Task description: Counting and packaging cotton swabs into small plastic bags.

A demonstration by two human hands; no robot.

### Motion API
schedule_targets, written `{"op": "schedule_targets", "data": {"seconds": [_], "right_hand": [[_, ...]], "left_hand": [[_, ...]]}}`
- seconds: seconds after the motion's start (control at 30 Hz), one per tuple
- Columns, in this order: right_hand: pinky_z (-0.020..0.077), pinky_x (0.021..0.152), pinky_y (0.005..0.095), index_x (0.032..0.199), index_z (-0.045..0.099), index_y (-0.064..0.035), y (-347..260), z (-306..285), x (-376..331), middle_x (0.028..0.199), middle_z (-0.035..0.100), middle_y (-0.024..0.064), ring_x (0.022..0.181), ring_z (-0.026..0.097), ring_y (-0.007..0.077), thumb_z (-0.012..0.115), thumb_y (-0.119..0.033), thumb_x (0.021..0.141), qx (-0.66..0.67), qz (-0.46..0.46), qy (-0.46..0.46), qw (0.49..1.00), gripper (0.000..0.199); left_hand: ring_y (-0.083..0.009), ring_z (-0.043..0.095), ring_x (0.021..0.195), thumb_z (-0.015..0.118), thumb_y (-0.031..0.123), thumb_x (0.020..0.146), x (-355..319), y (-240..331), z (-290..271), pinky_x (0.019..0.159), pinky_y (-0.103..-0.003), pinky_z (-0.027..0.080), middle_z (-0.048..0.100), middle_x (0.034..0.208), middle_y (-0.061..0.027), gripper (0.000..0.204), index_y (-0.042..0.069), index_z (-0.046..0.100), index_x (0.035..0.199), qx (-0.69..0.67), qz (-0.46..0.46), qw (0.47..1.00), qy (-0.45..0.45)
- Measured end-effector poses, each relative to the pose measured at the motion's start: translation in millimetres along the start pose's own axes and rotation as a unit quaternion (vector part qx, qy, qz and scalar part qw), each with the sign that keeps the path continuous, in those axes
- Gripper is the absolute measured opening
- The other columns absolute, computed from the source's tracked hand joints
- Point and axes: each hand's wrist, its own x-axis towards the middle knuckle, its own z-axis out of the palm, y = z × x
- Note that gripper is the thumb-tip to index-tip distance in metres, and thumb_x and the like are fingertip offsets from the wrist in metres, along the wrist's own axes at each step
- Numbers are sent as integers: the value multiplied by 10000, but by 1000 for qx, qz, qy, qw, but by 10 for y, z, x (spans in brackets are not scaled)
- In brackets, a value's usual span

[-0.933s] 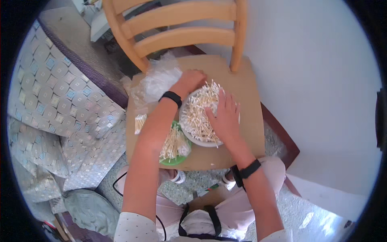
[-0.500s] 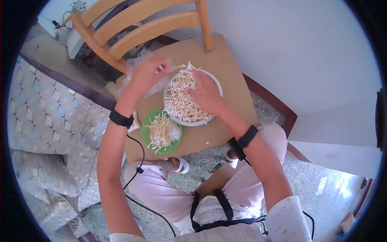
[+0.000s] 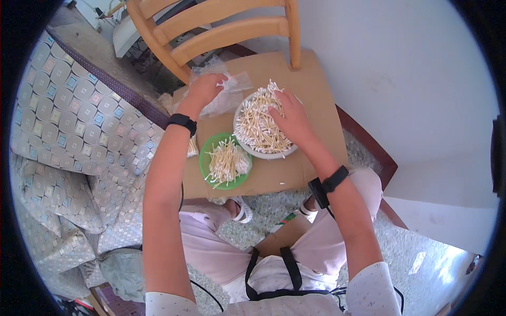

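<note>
My left hand (image 3: pixel 207 89) is over a pile of clear plastic bags (image 3: pixel 230 99) on the brown board, its fingers bent and pinching the plastic. A white bowl (image 3: pixel 274 157) heaped with loose cotton swabs (image 3: pixel 258 124) stands to the right. On the heap's right side rests my right hand (image 3: pixel 291 118), thumb and fingers apart against the swabs. Nearer to me is a green bowl (image 3: pixel 204 167) with a smaller heap of swabs (image 3: pixel 225 162), some apparently inside clear plastic. Partly behind my left wrist lies a small bundle of swabs (image 3: pixel 192 147).
The board (image 3: pixel 321 126) covers the seat of a wooden chair (image 3: pixel 232 34). A white wall (image 3: pixel 390 68) is on the right, a patterned cloth-covered couch (image 3: pixel 89 110) on the left. A small white scrap (image 3: pixel 282 183) lies near the board's front edge.
The view has shifted, so the chair and bowls appear further right. My left hand has come down onto the plastic bags. My right hand stays at the swab heap.
</note>
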Motion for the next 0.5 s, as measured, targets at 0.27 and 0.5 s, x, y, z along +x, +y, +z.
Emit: {"op": "schedule_targets", "data": {"seconds": [0.27, 0.5], "right_hand": [[288, 1143, 475, 1463, 371, -34, 31, -88, -89, 1486, 357, 281, 1380, 340, 436, 655, -409, 882, -50, -32, -40, 997, 748], [304, 1127, 488, 1496, 329, -66, -30, -94, -38, 1414, 401, 258, 1316, 389, 428, 719, -408, 828, -30, -1, -42, 999, 846]], "left_hand": [[-308, 666, 952, 592, 221, 930, -353, 406, -192, 818, -396, 531, 710, 1026, -106, 235, 134, 695, 1122, -54, 28, 994, -92], [-319, 644, 956, 596, 204, 928, -1292, 988, -1584, 828, -392, 514, 680, 1049, -122, 225, 84, 697, 1090, 35, 109, 983, -144]]}}
